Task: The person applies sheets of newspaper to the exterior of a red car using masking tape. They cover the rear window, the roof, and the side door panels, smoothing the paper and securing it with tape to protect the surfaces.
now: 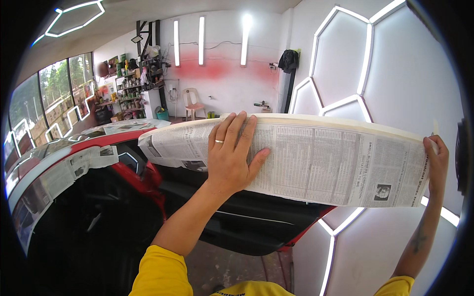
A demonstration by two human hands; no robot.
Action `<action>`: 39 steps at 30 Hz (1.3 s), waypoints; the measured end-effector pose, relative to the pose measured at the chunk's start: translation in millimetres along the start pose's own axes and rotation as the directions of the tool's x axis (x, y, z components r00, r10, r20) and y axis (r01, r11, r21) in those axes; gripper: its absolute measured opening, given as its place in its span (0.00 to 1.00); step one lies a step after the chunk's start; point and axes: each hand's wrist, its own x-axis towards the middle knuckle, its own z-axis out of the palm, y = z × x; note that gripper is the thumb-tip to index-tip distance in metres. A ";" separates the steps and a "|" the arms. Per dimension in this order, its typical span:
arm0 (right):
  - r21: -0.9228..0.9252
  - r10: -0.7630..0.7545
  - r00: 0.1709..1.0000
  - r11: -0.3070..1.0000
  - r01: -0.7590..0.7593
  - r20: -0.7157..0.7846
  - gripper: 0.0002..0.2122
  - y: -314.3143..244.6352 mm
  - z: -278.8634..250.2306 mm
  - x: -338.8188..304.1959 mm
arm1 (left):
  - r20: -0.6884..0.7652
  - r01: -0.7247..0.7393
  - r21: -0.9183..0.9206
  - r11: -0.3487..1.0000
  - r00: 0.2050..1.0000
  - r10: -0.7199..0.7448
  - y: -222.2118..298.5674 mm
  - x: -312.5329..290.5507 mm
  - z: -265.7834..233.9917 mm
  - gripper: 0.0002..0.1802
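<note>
A long sheet of newspaper [316,165] with a pale strip of masking tape [340,123] along its top edge hangs over the upper part of an open car door [242,222]. My left hand [231,155], a ring on one finger, lies on the sheet with fingers apart, the fingertips at the taped edge. At the sheet's far right end, my right hand [436,158] pinches the upper corner between thumb and fingers. The newspaper hides the door's window area; below it the black inner panel shows.
More newspaper [81,165] is taped along the red car's roof edge [98,141] at left. A dark cabin opening lies below it. Hexagonal lights [368,59] line the right wall. Farther back are a plastic chair [193,101], a shelf [129,91] with cans and a teal bin [162,113].
</note>
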 end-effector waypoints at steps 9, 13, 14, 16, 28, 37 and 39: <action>0.052 0.069 0.997 0.996 -0.070 0.028 0.15 -6.9 1.5 -6.4 | 0.100 0.019 0.163 0.987 0.994 -0.035 10.0 -1.4 8.5 0.49; 0.076 0.060 0.998 0.995 -0.062 0.030 0.14 -23.7 6.0 -9.7 | 0.144 -0.025 0.172 0.985 0.990 0.000 26.0 8.1 1.1 0.51; 0.035 0.055 0.998 0.998 -0.056 0.006 0.13 -25.9 6.2 -9.2 | 0.130 -0.039 0.149 0.988 0.991 0.019 28.6 10.3 2.4 0.51; 0.069 0.059 0.998 0.996 -0.058 -0.019 0.13 -26.5 6.1 -9.3 | 0.137 -0.086 0.105 0.991 0.988 0.072 36.3 13.0 13.6 0.56; 0.094 0.162 0.987 0.982 -0.161 -0.001 0.12 -28.2 1.7 -18.3 | 0.178 -0.241 -0.026 0.970 0.954 0.242 109.1 54.5 44.6 0.63; 0.090 0.235 0.972 0.968 -0.235 0.014 0.13 -29.3 2.5 -19.2 | 0.201 -0.267 0.050 0.962 0.946 0.253 121.4 57.9 46.9 0.62; 0.102 0.198 0.979 0.976 -0.193 -0.046 0.14 -30.2 4.2 -20.5 | 0.186 -0.271 0.035 0.962 0.948 0.260 120.3 57.3 48.9 0.61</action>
